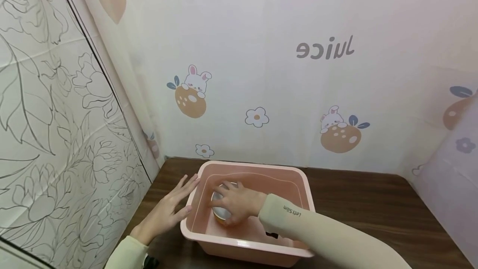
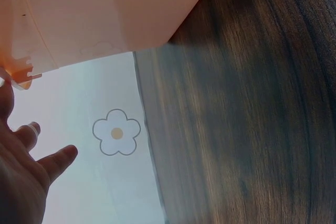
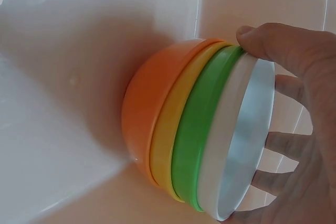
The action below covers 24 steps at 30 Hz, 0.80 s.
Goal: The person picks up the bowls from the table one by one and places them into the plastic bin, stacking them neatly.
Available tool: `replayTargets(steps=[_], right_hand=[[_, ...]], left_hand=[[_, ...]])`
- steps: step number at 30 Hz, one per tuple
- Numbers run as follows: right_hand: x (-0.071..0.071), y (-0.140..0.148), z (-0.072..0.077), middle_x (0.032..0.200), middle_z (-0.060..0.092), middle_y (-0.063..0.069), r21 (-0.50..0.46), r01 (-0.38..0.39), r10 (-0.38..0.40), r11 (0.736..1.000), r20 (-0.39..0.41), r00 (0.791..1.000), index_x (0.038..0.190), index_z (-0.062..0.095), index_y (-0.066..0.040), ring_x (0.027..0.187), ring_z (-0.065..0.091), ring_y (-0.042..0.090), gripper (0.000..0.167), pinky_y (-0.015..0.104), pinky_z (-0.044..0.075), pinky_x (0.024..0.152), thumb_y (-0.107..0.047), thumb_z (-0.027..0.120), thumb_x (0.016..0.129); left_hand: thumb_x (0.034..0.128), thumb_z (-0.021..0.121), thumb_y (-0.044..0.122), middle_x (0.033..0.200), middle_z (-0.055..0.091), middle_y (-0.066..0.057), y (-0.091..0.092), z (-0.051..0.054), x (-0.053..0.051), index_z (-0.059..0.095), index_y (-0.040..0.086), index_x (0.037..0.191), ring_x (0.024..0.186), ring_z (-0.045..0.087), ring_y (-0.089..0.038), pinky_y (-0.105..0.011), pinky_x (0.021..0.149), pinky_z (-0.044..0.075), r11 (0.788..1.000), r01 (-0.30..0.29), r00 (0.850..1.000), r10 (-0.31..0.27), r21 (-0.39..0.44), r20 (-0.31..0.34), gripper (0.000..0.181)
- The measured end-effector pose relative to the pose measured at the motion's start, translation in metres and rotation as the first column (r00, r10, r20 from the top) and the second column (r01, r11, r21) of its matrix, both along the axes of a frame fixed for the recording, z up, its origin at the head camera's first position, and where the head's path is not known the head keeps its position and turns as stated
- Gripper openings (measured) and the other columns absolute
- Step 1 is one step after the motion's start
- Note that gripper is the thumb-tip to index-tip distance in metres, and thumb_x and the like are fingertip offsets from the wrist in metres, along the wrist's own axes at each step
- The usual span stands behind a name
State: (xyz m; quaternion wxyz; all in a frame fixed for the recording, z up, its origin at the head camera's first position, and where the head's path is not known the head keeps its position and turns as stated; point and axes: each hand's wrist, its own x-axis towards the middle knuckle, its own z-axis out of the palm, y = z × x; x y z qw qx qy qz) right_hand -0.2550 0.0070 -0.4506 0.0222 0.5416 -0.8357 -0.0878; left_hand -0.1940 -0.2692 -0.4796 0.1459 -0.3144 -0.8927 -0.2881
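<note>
A pink plastic basin (image 1: pixel 246 253) stands on the dark wooden table. Inside it my right hand (image 1: pixel 240 203) grips a stack of nested bowls (image 1: pixel 220 213) from above, fingers spread round the rim. In the right wrist view the stack runs from an orange bowl (image 3: pixel 149 106) outside, through a yellow bowl (image 3: pixel 167 142) and a green bowl (image 3: pixel 199 124), to a white bowl (image 3: pixel 223 140) innermost. The stack is low in the basin; whether it rests on the floor I cannot tell. My left hand (image 1: pixel 168 211), fingers extended, touches the basin's left rim.
The wooden tabletop (image 1: pixel 358 206) extends to the right of the basin. Behind it hangs a pale printed curtain (image 1: pixel 239 74) with rabbits and flowers. A panel with line-drawn flowers (image 1: pixel 56 107) closes the left side. A small dark patch shows on the basin floor beneath the right sleeve.
</note>
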Motion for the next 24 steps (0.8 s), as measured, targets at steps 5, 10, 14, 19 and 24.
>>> replayTargets(steps=[5,10,14,19,24], right_hand=[[-0.001,-0.002,-0.001,0.167,0.029,0.003,0.017,0.025,-0.025,1.000,0.003,1.000,0.156,0.041,-0.043,0.149,0.036,0.036,0.078,0.065,0.041,0.107,-0.059,0.072,0.086],[0.000,-0.004,-0.001,0.168,0.027,0.002,0.033,0.041,-0.041,0.999,-0.009,0.999,0.157,0.037,-0.044,0.150,0.034,0.035,0.082,0.064,0.039,0.110,-0.060,0.072,0.086],[0.000,-0.005,0.003,0.167,0.029,0.003,0.029,0.035,-0.035,0.999,0.017,0.999,0.158,0.037,-0.042,0.150,0.034,0.033,0.077,0.064,0.039,0.112,-0.059,0.069,0.089],[-0.001,-0.005,0.014,0.165,0.033,0.005,0.020,0.035,-0.037,0.999,0.095,0.995,0.155,0.043,-0.037,0.150,0.035,0.032,0.068,0.062,0.041,0.113,-0.057,0.064,0.093],[-0.002,-0.004,0.030,0.162,0.037,0.005,0.002,0.036,-0.036,0.999,0.136,0.990,0.152,0.049,-0.032,0.150,0.035,0.033,0.065,0.060,0.043,0.113,-0.054,0.065,0.093]], left_hand=[[0.0967,0.065,0.022,0.169,0.033,-0.003,-0.001,-0.001,-0.002,0.036,0.019,0.161,0.159,0.020,-0.033,-0.071,0.107,0.041,1.000,-0.002,1.000,0.002,-0.002,-0.002,0.071],[0.0971,0.065,0.022,0.168,0.034,-0.003,-0.004,-0.003,-0.004,0.036,0.019,0.162,0.158,0.023,-0.031,-0.070,0.106,0.043,1.000,-0.007,1.000,0.006,-0.025,-0.017,0.071],[0.0960,0.066,0.023,0.167,0.036,-0.004,-0.006,-0.002,-0.005,0.037,0.019,0.161,0.156,0.028,-0.032,-0.067,0.106,0.045,0.999,-0.011,0.999,0.008,-0.051,-0.049,0.071],[0.0946,0.068,0.027,0.166,0.039,-0.005,-0.009,0.004,-0.005,0.040,0.017,0.160,0.152,0.036,-0.034,-0.061,0.109,0.046,0.993,-0.017,0.994,0.004,-0.115,-0.111,0.072],[0.0947,0.067,0.031,0.165,0.040,-0.003,-0.012,0.012,-0.007,0.040,0.017,0.160,0.152,0.038,-0.034,-0.058,0.110,0.046,0.986,-0.025,0.991,0.002,-0.168,-0.134,0.072]])
